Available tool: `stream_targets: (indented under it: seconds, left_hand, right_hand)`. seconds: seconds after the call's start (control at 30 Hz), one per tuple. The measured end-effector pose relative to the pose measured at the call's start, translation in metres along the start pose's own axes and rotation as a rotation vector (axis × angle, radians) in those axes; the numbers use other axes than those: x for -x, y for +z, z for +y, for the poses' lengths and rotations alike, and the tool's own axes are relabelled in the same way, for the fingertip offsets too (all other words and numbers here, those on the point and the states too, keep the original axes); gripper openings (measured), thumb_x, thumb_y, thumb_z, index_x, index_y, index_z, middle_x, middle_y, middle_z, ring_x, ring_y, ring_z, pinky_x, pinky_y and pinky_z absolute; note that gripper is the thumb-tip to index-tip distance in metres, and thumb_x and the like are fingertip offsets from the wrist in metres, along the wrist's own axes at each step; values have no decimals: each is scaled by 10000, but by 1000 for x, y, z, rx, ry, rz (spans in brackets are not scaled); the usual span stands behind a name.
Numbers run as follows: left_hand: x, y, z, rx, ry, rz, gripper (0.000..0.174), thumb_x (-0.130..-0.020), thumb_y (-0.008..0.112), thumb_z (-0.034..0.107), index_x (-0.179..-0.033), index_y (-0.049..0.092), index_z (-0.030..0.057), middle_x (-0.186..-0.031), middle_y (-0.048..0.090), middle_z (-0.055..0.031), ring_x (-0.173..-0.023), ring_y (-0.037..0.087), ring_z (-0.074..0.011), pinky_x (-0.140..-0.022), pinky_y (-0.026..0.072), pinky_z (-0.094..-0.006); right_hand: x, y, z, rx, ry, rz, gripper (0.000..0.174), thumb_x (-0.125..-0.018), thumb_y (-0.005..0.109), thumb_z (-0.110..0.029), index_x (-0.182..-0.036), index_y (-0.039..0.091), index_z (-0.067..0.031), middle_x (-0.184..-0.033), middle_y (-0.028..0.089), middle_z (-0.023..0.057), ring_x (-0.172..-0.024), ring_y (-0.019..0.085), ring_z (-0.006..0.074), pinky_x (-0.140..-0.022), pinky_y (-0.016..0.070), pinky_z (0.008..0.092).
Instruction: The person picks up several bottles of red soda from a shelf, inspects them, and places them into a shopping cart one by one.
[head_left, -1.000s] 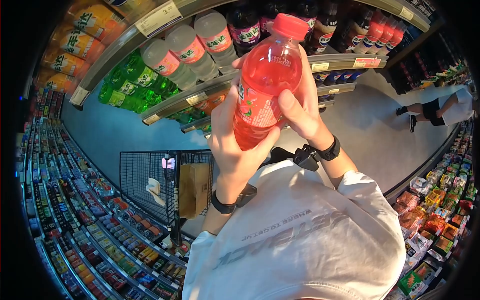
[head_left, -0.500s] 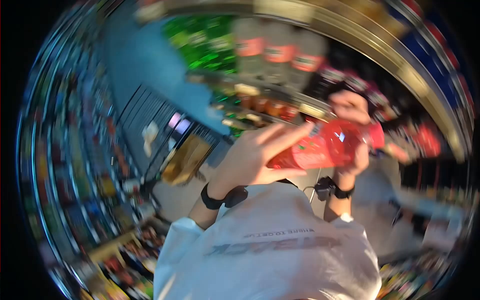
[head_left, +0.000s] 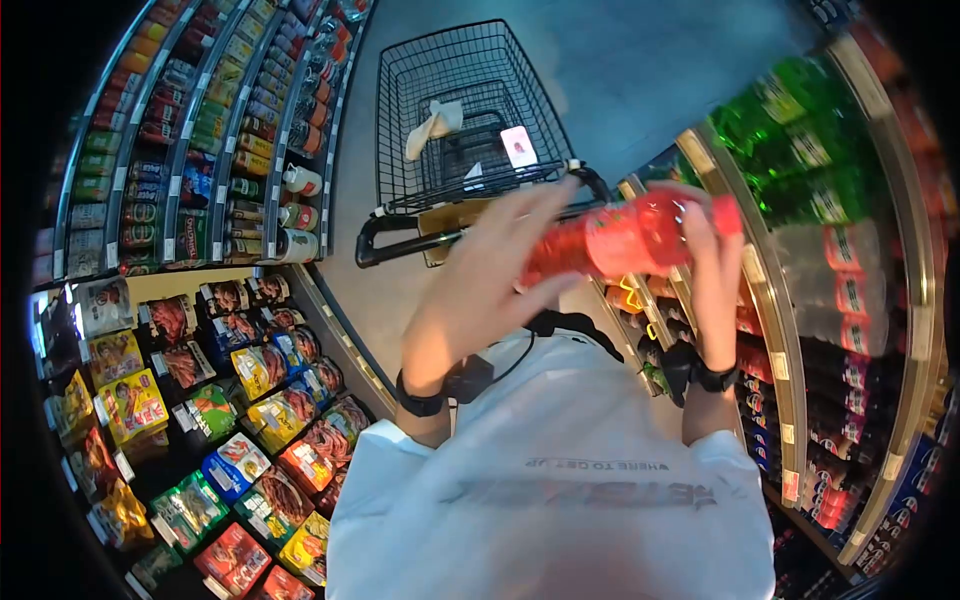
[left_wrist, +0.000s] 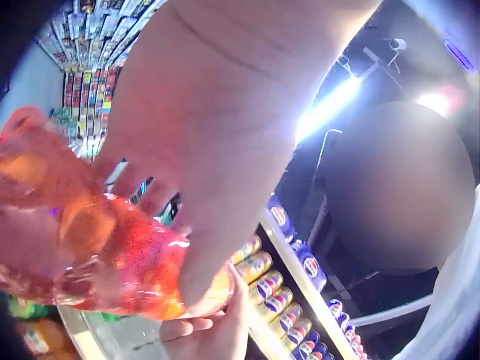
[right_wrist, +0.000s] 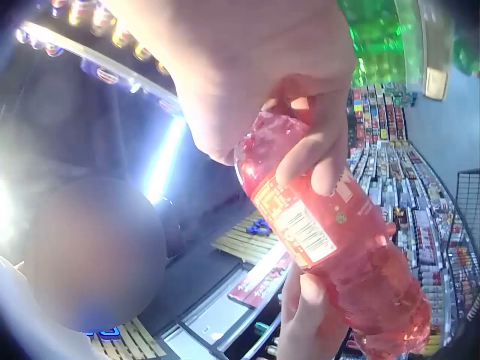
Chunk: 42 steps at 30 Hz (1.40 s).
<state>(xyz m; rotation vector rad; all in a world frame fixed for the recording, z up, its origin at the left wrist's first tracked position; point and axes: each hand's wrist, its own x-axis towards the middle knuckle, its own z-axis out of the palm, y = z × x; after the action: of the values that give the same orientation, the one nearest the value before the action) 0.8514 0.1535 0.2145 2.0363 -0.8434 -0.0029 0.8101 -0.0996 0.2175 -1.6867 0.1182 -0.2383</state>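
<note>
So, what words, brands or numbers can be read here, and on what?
"WHERE TO GET UP": white shirt; its larger lettering is blurred.
"pepsi": shelf cans, left wrist view.
Red bottle: label blurred, barcode digits too small.
Shelf tags, packets, other bottles: too small or blurred.

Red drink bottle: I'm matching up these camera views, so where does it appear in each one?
Head: the red drink bottle lies sideways just right of and above centre, cap pointing right.
Left wrist: the red drink bottle fills the left side, below mid-height.
Right wrist: the red drink bottle slants from near the centre to the lower right.
Shared landmark: the right hand, at the bottle in all three.
</note>
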Motion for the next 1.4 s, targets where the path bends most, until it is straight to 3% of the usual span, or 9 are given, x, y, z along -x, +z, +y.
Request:
stream_targets:
  seconds: [0.17, 0.33, 0.43, 0.53, 0.67, 0.77, 1.03, 1.27, 1.4]
  left_hand:
    - [23, -76, -105, 45, -485, 325, 499, -972, 771, 196, -1414, 619, 19, -1274, 709, -162, -1202, 669, -245, -1091, 491, -425]
    - [42, -98, -195, 80, -749, 212, 516, -1020, 723, 316, -1422, 605, 14, -1156, 702, -139, -1086, 665, -225, -1017, 510, -379]
    - [74, -86, -239, 164, -795, 82, 527, -1025, 719, 326, -1423, 592, 5, -1102, 673, -140, -1009, 629, -217, -946, 513, -356]
    - [81, -87, -234, 118, -818, -20, 526, -1033, 709, 332, -1426, 587, 5, -1120, 672, -150, -1047, 635, -221, -957, 514, -351]
    - [87, -88, -233, 192, -965, -63, 535, -1033, 708, 341, -1434, 584, 10, -1135, 679, -156, -1092, 645, -229, -982, 512, -367]
    - [95, -89, -238, 195, -1055, -64, 536, -1030, 716, 331, -1427, 588, -5, -1120, 682, -154, -1034, 663, -231, -955, 527, -365]
    - [100, -97, -244, 198, -1042, -12, 546, -1037, 708, 325, -1407, 584, -57, -1104, 684, -153, -1008, 669, -227, -932, 539, -355]
    - [89, -104, -249, 147, -985, -70, 555, -1039, 698, 342, -1410, 583, -55, -1109, 691, -173, -1047, 665, -234, -948, 529, -350]
    - [88, -107, -246, 126, -953, -72, 571, -1030, 697, 364, -1419, 586, -39, -1126, 699, -200, -1054, 670, -270, -956, 526, -372]
  right_hand:
    - [-91, 123, 53, 197, -30, -147, 465, -982, 747, -325, -1266, 689, 39, -998, 778, 166, -905, 765, 234, -819, 592, 364]
    - [-165, 235, 133, 372, -139, -335, 565, -908, 779, -352, -1287, 636, 42, -1066, 741, 282, -1000, 728, 457, -878, 588, 476]
    - [-193, 282, 203, 443, -39, -488, 513, -879, 779, -330, -1194, 639, 50, -1067, 729, 297, -1023, 715, 468, -884, 578, 507]
    - [-204, 319, 263, 484, -58, -613, 440, -865, 768, -303, -1115, 642, 36, -1005, 728, 301, -979, 710, 488, -883, 573, 527]
    - [-203, 359, 325, 613, 106, -821, 348, -886, 738, -256, -1104, 656, 3, -1108, 693, 308, -1031, 687, 502, -890, 579, 526]
    - [-202, 377, 332, 688, 171, -954, 347, -901, 718, -218, -1173, 642, -17, -1267, 619, 309, -1171, 640, 512, -974, 559, 522]
    - [-201, 396, 317, 789, 91, -918, 576, -861, 760, -293, -1370, 569, -101, -1236, 631, 274, -1121, 661, 486, -994, 545, 530]
    - [-192, 388, 309, 752, 11, -901, 587, -889, 734, -320, -1432, 586, -156, -1353, 587, 289, -1094, 675, 501, -977, 558, 540]
    - [-191, 388, 308, 700, -74, -912, 525, -906, 734, -328, -1386, 643, -136, -1225, 625, 294, -1043, 691, 492, -962, 568, 531]
